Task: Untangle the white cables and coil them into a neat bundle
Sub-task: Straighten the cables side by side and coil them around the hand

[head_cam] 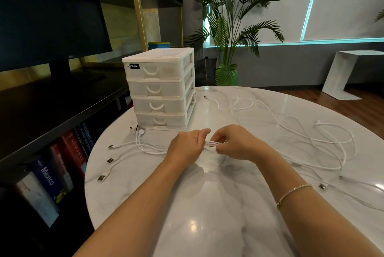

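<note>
Pinching white cables lying left-right: left hand, right hand.

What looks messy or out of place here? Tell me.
Only the white cables: loose overlapping loops sprawl over the right of the marble table, plug ends fanned out left of the hands. Left hand and right hand pinch several strands together. The drawer unit stands square.

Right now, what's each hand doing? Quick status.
Left hand: closed, gripping the gathered white cables.
Right hand: closed, pinching the same cables beside the left hand.
</note>
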`<state>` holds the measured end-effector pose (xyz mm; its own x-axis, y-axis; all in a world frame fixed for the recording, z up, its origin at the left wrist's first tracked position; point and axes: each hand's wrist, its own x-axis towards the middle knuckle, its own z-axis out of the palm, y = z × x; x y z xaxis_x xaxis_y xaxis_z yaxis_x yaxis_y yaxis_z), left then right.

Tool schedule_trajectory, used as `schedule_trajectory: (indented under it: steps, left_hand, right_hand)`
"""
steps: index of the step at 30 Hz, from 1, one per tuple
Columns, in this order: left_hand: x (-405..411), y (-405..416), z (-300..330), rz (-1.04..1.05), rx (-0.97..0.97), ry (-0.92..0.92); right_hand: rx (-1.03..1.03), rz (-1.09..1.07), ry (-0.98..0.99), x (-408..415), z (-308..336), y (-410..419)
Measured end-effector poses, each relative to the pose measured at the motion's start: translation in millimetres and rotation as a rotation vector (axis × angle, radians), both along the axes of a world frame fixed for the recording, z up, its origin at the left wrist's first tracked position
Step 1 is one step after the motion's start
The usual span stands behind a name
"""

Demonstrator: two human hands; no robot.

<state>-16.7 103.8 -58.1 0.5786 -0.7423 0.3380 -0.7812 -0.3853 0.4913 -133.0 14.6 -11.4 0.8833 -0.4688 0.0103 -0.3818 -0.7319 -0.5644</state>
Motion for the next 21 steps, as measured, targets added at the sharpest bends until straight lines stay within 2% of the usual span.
schedule_trajectory:
  steps: [5,9,12,18,21]
  left_hand:
    - [-3.3,0.1,1.4,-0.041,0.010,0.015]
    - [-1.1,1.5,1.4,-0.045,0.031,0.023]
    - [1.4,2.1,1.9,-0.043,0.023,0.016]
    - [15.1,5.1,2.5,0.020,-0.045,0.081]
    - [13.2,1.3,4.1,0.015,-0.040,0.072]
  right_hand:
    - [-0.120,-0.030,0.109,-13.1,2.5,-16.9]
    - [-0.202,-0.168,0.210,-25.8,6.8,-34.5]
    - [-0.367,-0.291,0.329,-35.5,10.6,-44.3]
    - [-0.398,-0.632,0.160,-66.3,19.1,-67.4]
    - [-0.395,-0.700,0.158,-65.0,18.0,-68.9]
